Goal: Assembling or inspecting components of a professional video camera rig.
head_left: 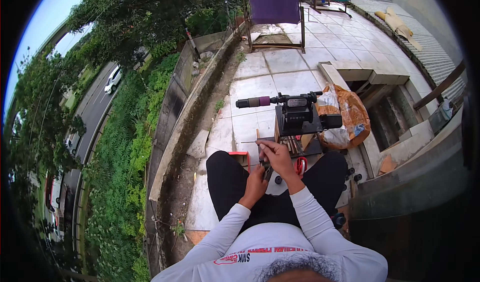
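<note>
Machine (299,116) beyond right grip (278,158), orange sack (356,116), stairwell (394,116)

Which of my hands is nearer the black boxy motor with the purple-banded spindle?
Your right. The right hand is just on the near side of the black motor; the left hand is farther back, closer to your body.

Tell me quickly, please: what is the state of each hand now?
Left hand: closed on a dark object, kind unclear.
Right hand: closed, pinching a thin rod.
</note>
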`<state>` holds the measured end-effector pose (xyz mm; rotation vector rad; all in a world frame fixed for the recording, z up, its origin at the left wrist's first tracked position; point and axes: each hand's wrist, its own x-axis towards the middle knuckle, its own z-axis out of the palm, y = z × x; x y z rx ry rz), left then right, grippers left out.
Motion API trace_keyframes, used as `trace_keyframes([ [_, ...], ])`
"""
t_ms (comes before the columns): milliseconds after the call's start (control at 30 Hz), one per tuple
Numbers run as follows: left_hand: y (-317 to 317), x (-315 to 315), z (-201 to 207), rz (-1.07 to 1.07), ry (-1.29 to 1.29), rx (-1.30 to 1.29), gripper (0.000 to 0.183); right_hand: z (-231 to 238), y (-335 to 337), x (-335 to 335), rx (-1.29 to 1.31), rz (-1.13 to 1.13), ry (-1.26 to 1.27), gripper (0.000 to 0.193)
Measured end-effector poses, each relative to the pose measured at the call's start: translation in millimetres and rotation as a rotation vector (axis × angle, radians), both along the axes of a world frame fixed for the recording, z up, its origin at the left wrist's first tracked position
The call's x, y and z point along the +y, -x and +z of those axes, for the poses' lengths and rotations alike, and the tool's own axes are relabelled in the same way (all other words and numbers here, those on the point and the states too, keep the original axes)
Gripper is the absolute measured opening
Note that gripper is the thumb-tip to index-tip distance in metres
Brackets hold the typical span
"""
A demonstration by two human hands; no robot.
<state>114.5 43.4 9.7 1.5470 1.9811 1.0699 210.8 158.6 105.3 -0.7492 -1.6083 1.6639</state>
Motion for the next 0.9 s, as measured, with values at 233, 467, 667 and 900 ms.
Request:
trace_keyframes([
  [233, 59.8, -5.8, 2.9, 0.155, -0.048, -0.753, 0.051, -20.7, -18.0, -24.5, -0.055, -0.014, -0.039, 0.026],
  [467, 27.6, 9.1, 51.8, -0.007, -0.066, -0.924, 0.032, -65.4, -28.9, -29.6, -0.165, 0.074, -0.104, 0.025],
  [667, 0.5, 11.6, 15.4, 0.109, -0.204, -0.977, 0.022, -69.4, -48.1, -33.4, -0.256, 0.094, -0.139, 0.025],
  [900, -5.0, 11.0, 15.3, 0.132, -0.331, -0.712, 0.026, 22.3, -96.4, 3.8, -0.258, -0.305, -0.481, 0.023],
])
